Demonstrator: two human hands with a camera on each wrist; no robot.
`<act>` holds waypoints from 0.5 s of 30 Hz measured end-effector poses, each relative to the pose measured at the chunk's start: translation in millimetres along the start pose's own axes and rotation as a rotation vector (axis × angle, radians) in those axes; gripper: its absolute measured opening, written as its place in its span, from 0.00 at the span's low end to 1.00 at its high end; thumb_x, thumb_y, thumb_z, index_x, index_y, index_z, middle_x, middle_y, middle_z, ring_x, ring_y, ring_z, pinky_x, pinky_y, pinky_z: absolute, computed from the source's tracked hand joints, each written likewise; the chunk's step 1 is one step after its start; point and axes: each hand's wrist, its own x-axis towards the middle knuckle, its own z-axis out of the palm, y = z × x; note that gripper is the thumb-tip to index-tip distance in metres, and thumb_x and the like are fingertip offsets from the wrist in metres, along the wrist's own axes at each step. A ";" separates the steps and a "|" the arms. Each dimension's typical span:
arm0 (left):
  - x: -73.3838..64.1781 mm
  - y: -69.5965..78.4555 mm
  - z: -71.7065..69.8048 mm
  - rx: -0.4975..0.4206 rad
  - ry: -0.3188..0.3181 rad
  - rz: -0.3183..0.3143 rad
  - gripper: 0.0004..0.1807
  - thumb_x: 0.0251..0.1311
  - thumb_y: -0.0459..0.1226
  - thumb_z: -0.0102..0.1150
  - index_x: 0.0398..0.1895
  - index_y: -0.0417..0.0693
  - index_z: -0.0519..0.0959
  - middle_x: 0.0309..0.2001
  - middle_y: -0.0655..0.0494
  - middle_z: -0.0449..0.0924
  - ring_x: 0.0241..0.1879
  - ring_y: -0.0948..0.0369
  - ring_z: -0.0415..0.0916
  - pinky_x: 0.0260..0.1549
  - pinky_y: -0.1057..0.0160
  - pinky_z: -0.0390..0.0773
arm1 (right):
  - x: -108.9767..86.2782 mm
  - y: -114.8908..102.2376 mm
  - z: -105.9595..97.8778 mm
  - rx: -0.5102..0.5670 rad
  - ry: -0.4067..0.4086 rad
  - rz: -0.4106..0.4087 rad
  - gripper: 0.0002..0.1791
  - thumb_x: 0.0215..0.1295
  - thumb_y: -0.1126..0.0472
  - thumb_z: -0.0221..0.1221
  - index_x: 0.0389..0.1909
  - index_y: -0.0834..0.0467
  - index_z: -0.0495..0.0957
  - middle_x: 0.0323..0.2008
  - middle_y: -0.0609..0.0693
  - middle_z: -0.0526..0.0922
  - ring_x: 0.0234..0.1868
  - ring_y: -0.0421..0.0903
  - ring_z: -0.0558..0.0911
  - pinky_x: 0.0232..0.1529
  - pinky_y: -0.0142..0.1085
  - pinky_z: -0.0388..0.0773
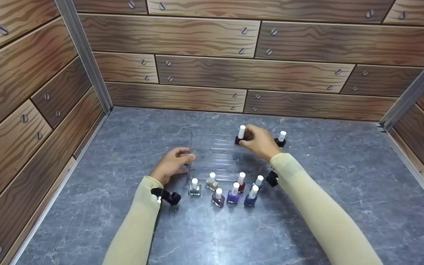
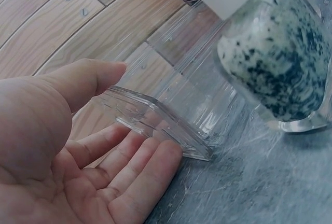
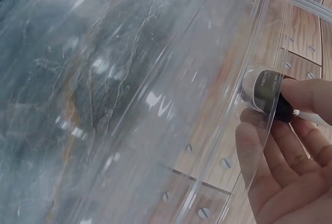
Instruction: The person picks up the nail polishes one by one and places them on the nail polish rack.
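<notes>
A clear plastic stepped rack (image 1: 212, 147) lies on the table, its ridges running sideways. My left hand (image 1: 173, 162) holds the rack's left side panel, thumb over the edge and fingers against the outer face (image 2: 150, 120). Over the back right of the rack, my right hand (image 1: 261, 141) pinches a dark nail polish bottle (image 1: 239, 140) with an upright white cap; its glass base shows through the clear plastic in the right wrist view. Close to the left hand stands a speckled nail polish bottle (image 2: 280, 58).
In front of the rack stand several white-capped nail polish bottles, among them a purple one (image 1: 233, 197), a dark blue one (image 1: 250, 200) and a brownish one (image 1: 218, 200). A black bottle (image 1: 281, 141) stands beyond the right hand. Wood-patterned walls (image 1: 179, 70) enclose the grey table (image 1: 87, 217).
</notes>
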 end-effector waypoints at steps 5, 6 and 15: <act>-0.5 0.2 0.5 0.005 -0.006 -0.005 0.36 0.66 0.39 0.69 0.73 0.36 0.66 0.62 0.41 0.75 0.60 0.47 0.77 0.57 0.50 0.84 | -0.8 0.3 -0.4 -0.011 -0.016 0.000 0.09 0.65 0.66 0.67 0.44 0.60 0.80 0.43 0.56 0.88 0.46 0.52 0.85 0.55 0.48 0.81; -0.7 0.3 0.7 0.006 -0.007 -0.006 0.36 0.66 0.39 0.69 0.74 0.36 0.66 0.62 0.42 0.75 0.60 0.47 0.77 0.57 0.50 0.84 | -1.2 0.4 -0.8 -0.010 -0.024 -0.001 0.09 0.66 0.66 0.67 0.44 0.60 0.80 0.44 0.56 0.88 0.47 0.52 0.85 0.55 0.48 0.81; -0.1 0.9 0.5 0.002 -0.001 -0.005 0.36 0.66 0.40 0.68 0.73 0.36 0.67 0.61 0.42 0.75 0.60 0.47 0.77 0.59 0.49 0.83 | -5.5 2.5 -14.3 0.079 -0.111 -0.023 0.18 0.67 0.69 0.64 0.57 0.65 0.76 0.53 0.61 0.84 0.57 0.57 0.82 0.65 0.49 0.78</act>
